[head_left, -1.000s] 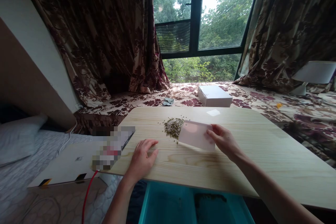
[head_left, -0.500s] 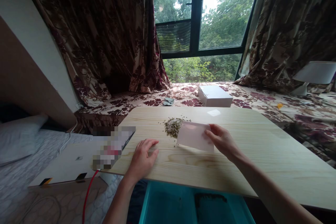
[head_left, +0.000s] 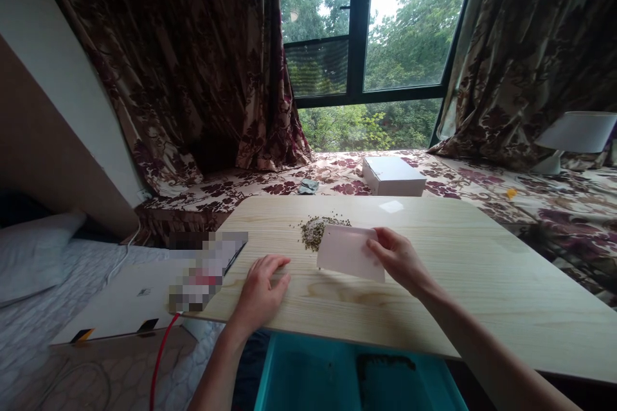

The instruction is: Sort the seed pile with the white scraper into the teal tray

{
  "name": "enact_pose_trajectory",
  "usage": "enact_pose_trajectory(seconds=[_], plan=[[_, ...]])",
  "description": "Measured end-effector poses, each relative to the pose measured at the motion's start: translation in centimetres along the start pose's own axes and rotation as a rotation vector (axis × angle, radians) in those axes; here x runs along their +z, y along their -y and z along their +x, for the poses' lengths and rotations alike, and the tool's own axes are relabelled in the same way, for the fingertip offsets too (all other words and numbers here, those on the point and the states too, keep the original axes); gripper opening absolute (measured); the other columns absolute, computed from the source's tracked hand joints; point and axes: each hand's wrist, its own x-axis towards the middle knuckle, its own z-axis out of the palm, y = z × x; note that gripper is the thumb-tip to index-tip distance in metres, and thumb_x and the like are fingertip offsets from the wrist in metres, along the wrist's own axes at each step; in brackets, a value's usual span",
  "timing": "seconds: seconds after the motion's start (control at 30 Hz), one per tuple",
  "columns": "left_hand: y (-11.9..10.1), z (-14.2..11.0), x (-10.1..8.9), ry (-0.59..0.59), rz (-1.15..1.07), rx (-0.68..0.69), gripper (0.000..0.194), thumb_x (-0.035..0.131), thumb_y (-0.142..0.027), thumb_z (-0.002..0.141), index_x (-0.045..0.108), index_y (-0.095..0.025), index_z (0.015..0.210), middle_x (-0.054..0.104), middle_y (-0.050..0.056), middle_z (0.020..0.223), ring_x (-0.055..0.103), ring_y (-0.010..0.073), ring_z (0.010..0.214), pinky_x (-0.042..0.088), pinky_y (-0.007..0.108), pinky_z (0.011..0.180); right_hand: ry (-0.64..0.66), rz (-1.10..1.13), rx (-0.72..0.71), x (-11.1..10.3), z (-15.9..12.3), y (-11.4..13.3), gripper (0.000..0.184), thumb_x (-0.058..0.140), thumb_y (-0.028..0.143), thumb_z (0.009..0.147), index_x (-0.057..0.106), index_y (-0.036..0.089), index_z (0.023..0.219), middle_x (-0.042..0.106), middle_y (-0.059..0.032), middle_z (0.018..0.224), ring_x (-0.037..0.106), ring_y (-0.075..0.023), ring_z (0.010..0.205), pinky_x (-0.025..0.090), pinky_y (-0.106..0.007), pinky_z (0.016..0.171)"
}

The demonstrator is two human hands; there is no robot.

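Observation:
My right hand [head_left: 396,258] pinches the right edge of a translucent, whitish plastic sheet [head_left: 351,253], thumb on top. The sheet is tilted over the wooden table [head_left: 448,282], and its upper left part hides some of a pile of small greenish beans mixed with white grains [head_left: 314,230]. Loose beans lie scattered round the pile. To the left, my left hand [head_left: 264,288] rests on the tabletop with its fingers stretched and thumb apart, holding nothing.
Below the table's near edge is a turquoise bin [head_left: 308,372] with two compartments, dark bits in the right one. A blurred-out object [head_left: 207,276] sits at the table's left edge, a red cable [head_left: 161,353] near it. Behind the table is a white box [head_left: 395,173].
My right hand has drawn the plastic sheet a little to the left and toward me, over the near side of the pile. My left hand has stayed in place.

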Motion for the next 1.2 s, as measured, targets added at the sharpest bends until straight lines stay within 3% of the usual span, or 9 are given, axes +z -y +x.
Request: enact_pose_trajectory(seconds=[0.2,0.4,0.73,1.2], plan=[[-0.1,0.0,-0.1,0.0,0.001,-0.002,0.026,0.053,-0.026,0.081,0.065,-0.021,0.104,0.067,0.007,0.109,0.058,0.0236,0.108,0.042,0.045,0.101,-0.076,-0.13,-0.016,-1.5,0.4,-0.6,0.017,0.056,0.03,0.069,0.063,0.017,0.079,0.066,-0.0041,0.066,0.058,-0.0161,0.057,0.046,-0.026,0.049],[-0.2,0.0,-0.2,0.011,-0.003,-0.01,0.027,0.053,-0.026,0.082,0.065,-0.021,0.104,0.067,0.007,0.108,0.058,0.0234,0.108,0.042,0.044,0.101,-0.154,-0.076,0.011,-3.6,0.7,-0.4,0.019,0.057,0.029,0.071,0.063,0.017,0.084,0.068,-0.0049,0.071,0.06,-0.0155,0.058,0.048,-0.025,0.048],[0.0,0.0,-0.1,0.016,0.003,-0.01,0.026,0.053,-0.027,0.081,0.065,-0.021,0.103,0.067,0.007,0.109,0.058,0.0238,0.109,0.041,0.045,0.102,-0.108,-0.087,0.002,-1.9,1.0,-1.0,0.02,0.057,0.03,0.071,0.064,0.016,0.082,0.067,-0.004,0.07,0.059,-0.015,0.059,0.046,-0.025,0.051],[0.0,0.0,-0.1,0.0,0.003,0.009,0.026,0.054,-0.026,0.081,0.065,-0.021,0.104,0.067,0.007,0.108,0.058,0.0234,0.107,0.043,0.044,0.1,-0.103,-0.116,-0.034,-1.8,1.0,-0.4,0.018,0.056,0.028,0.069,0.063,0.017,0.081,0.068,-0.005,0.071,0.06,-0.0165,0.06,0.046,-0.027,0.054]])
